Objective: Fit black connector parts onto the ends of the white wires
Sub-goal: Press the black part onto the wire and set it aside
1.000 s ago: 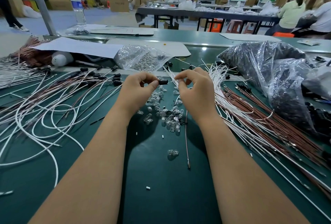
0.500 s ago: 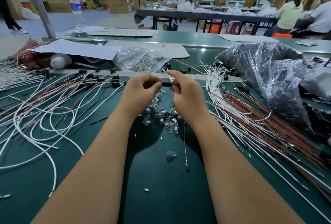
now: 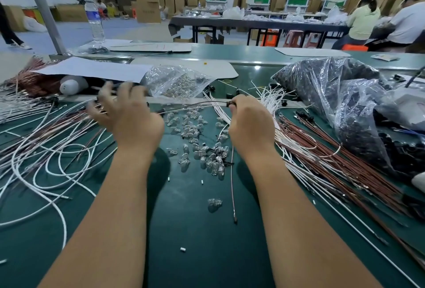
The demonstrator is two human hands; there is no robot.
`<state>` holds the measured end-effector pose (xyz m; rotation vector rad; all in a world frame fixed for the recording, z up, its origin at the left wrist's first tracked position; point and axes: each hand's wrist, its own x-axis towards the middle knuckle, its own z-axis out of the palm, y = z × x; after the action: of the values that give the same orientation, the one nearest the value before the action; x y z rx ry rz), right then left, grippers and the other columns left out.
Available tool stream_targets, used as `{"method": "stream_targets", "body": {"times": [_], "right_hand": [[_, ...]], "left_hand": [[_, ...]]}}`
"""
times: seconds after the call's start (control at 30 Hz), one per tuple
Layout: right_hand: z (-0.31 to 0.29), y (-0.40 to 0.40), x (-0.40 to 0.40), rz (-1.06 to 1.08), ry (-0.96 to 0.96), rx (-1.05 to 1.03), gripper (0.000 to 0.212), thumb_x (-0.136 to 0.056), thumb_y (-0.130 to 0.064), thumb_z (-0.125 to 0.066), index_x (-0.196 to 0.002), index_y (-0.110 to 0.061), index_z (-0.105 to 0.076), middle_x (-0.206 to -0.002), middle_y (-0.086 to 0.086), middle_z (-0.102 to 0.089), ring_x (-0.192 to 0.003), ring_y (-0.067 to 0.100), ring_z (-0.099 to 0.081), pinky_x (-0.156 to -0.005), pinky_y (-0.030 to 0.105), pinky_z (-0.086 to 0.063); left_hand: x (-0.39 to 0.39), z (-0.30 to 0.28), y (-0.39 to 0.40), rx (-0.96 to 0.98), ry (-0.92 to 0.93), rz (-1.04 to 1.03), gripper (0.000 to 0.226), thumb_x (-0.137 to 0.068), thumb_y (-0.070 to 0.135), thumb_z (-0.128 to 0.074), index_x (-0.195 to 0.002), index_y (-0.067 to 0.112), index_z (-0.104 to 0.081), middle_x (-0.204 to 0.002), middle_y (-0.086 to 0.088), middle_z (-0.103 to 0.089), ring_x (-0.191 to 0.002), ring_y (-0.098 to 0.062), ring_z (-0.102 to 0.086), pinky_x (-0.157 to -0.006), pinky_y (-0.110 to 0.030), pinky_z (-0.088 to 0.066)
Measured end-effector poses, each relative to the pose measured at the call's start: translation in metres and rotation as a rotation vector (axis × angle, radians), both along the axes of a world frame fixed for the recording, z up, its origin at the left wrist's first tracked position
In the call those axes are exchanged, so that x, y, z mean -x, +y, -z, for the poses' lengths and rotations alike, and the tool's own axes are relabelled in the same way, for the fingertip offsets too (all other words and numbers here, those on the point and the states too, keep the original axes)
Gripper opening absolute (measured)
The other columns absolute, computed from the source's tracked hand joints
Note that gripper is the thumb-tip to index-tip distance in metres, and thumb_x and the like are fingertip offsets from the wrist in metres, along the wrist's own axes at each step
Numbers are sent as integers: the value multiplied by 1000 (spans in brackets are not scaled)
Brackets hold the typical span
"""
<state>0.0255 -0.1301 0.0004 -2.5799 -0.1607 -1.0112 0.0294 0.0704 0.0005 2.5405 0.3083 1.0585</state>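
My right hand [image 3: 250, 124] pinches a small black connector [image 3: 231, 104] at its fingertips. A thin wire [image 3: 193, 106] runs from that connector leftward over the table. A brown wire [image 3: 232, 186] trails down below the same hand. My left hand [image 3: 128, 113] is blurred, fingers spread, and holds nothing above the looped white and brown wires [image 3: 46, 147] on the left. A bundle of loose white wires [image 3: 273, 100] fans out just right of my right hand. Black connector parts fill the clear bag [image 3: 333, 85] at the right.
Small clear bulbs [image 3: 202, 152] are scattered on the green mat between my hands, and a bag of them [image 3: 177, 83] lies behind. Straight brown wires [image 3: 340, 168] lie to the right. A sheet of paper [image 3: 96, 69] and a water bottle [image 3: 94, 21] stand at the back left.
My hands, which met at the black connector, have come apart. The left hand let go, opened and swung left. The right hand kept the connector and moved slightly right.
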Motion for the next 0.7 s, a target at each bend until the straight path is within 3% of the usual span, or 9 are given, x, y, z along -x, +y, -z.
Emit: {"method": "stream_targets", "body": {"times": [0.1, 0.17, 0.27, 0.33, 0.43, 0.5, 0.57, 0.7], "right_hand": [[-3, 14, 4, -201, 6, -10, 16, -98, -12, -47, -104, -6, -61, -95, 9, -63, -82, 22, -51, -75, 31, -37], [-3, 18, 7, -292, 12, -15, 17, -97, -11, -47, -105, -5, -60, -97, 9, -61, -87, 25, -52, -79, 34, -39], [-2, 19, 6, -240, -7, 80, 17, -99, -16, -45, -108, -10, -59, -97, 5, -61, -87, 23, -52, -77, 33, -35], [-1, 13, 4, -138, -28, 69, 16, -99, -16, -44, -105, -11, -58, -91, 2, -62, -79, 20, -51, -73, 30, -30], [-2, 0, 2, 2, -49, -48, 14, -98, -12, -47, -98, -9, -60, -78, -2, -54, -69, 18, -45, -69, 27, -22], [-1, -3, 2, 21, -27, -41, 15, -99, -13, -46, -97, -9, -60, -78, -2, -53, -70, 17, -42, -69, 27, -19], [0, 4, 1, -43, 3, -12, 16, -99, -14, -45, -99, -10, -60, -84, 1, -60, -74, 19, -45, -71, 28, -23], [2, 18, 3, -216, 52, 32, 19, -99, -21, -45, -108, -13, -61, -101, 3, -65, -94, 23, -55, -83, 34, -33]], "left_hand": [[4, -7, -29, -57, -75, 585, 42, -81, 3, -61, -122, 13, -61, -123, -4, -62, -120, -24, -51, -108, -43, -35], [5, -8, -40, -18, -38, 750, 28, -87, 6, -62, -114, 11, -67, -106, -5, -71, -97, -20, -64, -92, -37, -50], [3, -6, -33, 34, -36, 682, 12, -89, 12, -66, -98, 10, -73, -83, -2, -72, -74, -17, -64, -73, -34, -53], [-1, -5, -23, -24, -31, 513, 12, -91, 17, -63, -97, 10, -71, -79, -3, -70, -69, -20, -60, -68, -31, -45], [-5, 0, -6, -94, 40, 123, 16, -92, 20, -57, -99, 12, -69, -92, -12, -68, -93, -31, -57, -83, -39, -34], [-4, 3, -5, -64, 112, 2, 16, -90, 18, -56, -101, 16, -68, -104, -10, -66, -110, -32, -49, -97, -44, -27], [-2, 3, -14, -71, 61, 95, 24, -86, 14, -57, -107, 20, -67, -110, -6, -66, -113, -29, -48, -101, -45, -25], [2, -1, -41, -93, -29, 658, 24, -90, 11, -59, -112, 12, -67, -106, -5, -69, -100, -24, -60, -90, -37, -44]]}}
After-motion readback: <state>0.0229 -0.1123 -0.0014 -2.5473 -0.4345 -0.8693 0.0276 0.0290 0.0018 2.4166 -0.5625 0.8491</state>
